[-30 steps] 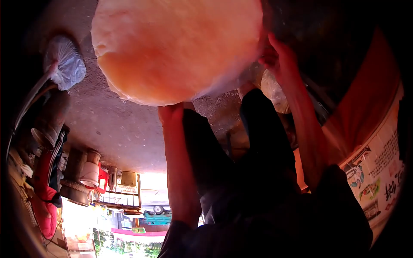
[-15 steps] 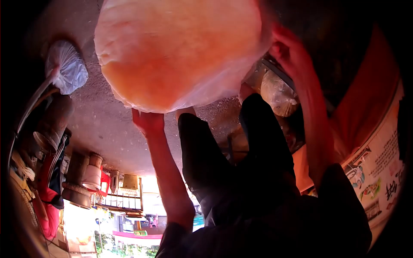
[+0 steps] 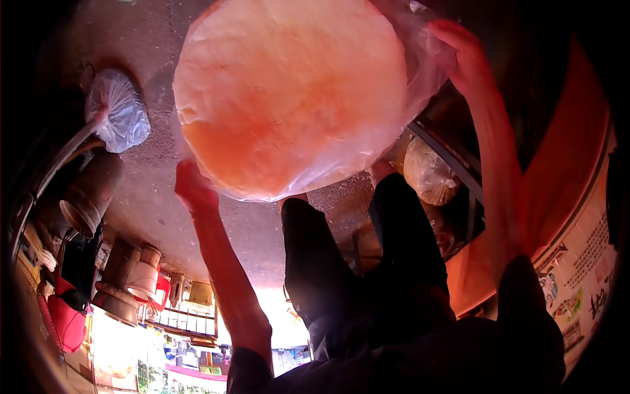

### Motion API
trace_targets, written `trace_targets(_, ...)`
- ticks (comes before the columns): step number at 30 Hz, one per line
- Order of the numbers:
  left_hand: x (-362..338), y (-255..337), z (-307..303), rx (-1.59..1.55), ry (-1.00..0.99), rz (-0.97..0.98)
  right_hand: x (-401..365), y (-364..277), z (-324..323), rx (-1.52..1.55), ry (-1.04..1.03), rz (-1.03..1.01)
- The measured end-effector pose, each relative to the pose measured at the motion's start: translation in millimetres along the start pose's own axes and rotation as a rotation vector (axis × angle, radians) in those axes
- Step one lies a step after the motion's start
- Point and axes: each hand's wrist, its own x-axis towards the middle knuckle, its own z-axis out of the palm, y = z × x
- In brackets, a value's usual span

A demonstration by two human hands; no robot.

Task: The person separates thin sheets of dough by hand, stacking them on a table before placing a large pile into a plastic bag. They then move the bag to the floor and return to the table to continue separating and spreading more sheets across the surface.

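A large round flatbread (image 3: 295, 98), pale with orange-brown patches, hangs in front of me inside a clear plastic bag (image 3: 430, 62). My left hand (image 3: 195, 188) is closed at the lower left edge of the bag, its fingers partly hidden. On the right, loose plastic stretches away from the bread to my right hand (image 3: 467, 56), whose fingers pinch the film. The upper edge of the bread runs out of view.
Below the bread are my dark-clothed legs (image 3: 321, 249). A stuffed plastic bag (image 3: 121, 111) is at left, near metal cylinders (image 3: 95, 190). Another filled bag (image 3: 430, 171) sits by a dark metal frame (image 3: 453, 157). A printed sign (image 3: 584, 276) curves along the right.
The bread sits lower and further right in view. My left hand has shifted from beneath it to its left edge. My right hand has drawn the plastic outward to the right.
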Motion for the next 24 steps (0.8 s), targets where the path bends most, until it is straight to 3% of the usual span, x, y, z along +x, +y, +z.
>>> trace_targets(3,36.3,27.5,36.2,0.067,-0.047,-0.134,23.9,-13.8,16.1,-0.037,0.072,0.223)
trace_targets(6,72.1,33.2,47.9,0.217,-0.159,-0.232,50.4,-11.5,53.9,-0.171,0.068,0.156)
trace_targets(8,117.4,16.2,16.8,0.351,-0.307,-0.257,88.9,10.9,24.8,-0.134,-0.283,0.091)
trace_targets(9,120.3,18.3,20.2,0.366,-0.336,-0.121,100.3,17.8,14.7,-0.116,-0.459,0.054)
trace_targets(11,122.0,32.1,29.4,0.392,-0.389,0.154,95.2,-4.6,47.5,-0.145,-0.207,-0.097)
trace_targets(12,117.8,40.8,26.8,0.325,-0.364,0.162,82.8,-26.7,77.2,-0.159,-0.082,-0.170)
trace_targets(13,109.6,51.0,18.3,0.255,-0.336,0.172,55.2,-49.8,99.6,-0.009,-0.138,-0.298)
trace_targets(16,64.2,68.5,27.3,0.156,-0.153,0.216,47.8,-36.2,31.8,0.002,-0.177,-0.183)
trace_targets(19,56.5,56.3,14.6,0.147,-0.096,0.228,21.7,3.9,11.1,-0.217,-0.012,-0.162)
trace_targets(22,64.6,52.3,17.5,0.327,-0.053,0.270,24.0,15.8,-13.6,-0.342,0.121,-0.025)
trace_targets(24,86.1,58.0,20.1,0.325,-0.146,0.083,32.5,15.0,-5.6,-0.420,0.087,-0.112)
